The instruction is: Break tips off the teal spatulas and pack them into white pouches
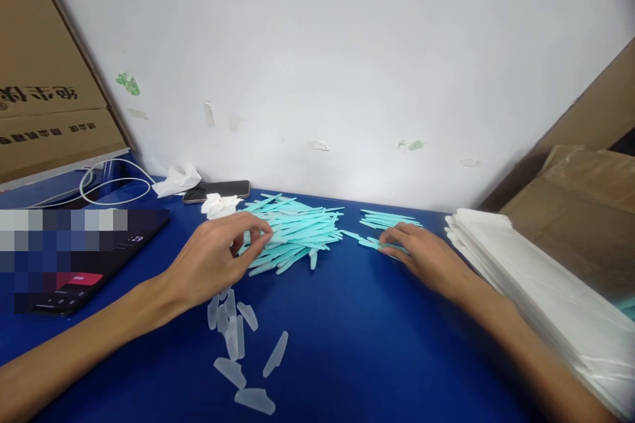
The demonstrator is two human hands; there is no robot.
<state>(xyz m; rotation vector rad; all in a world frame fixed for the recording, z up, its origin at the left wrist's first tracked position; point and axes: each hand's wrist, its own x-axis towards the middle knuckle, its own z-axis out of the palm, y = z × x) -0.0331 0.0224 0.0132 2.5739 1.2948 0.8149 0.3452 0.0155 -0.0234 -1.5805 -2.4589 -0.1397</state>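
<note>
A heap of slim turquoise eyebrow razors (302,228) lies on the blue table. At its left side is my left hand (211,261), thumb and forefinger pinched together; what is between them, if anything, I cannot make out. To the right of the heap, my right hand (421,252) has its fingers closed at the end of a turquoise eyebrow razor (367,242), low over the table. Just beyond these fingers a smaller row of turquoise razors (387,219) lies side by side. Several translucent blade caps (231,337) are scattered below my left hand.
A phone (218,190) and crumpled tissues (221,205) sit behind the heap. A larger lit screen device (89,271) and a white cable (116,190) are at left. White bags (536,284) are stacked at right beside a cardboard box (580,211). A white wall (317,66) rises behind.
</note>
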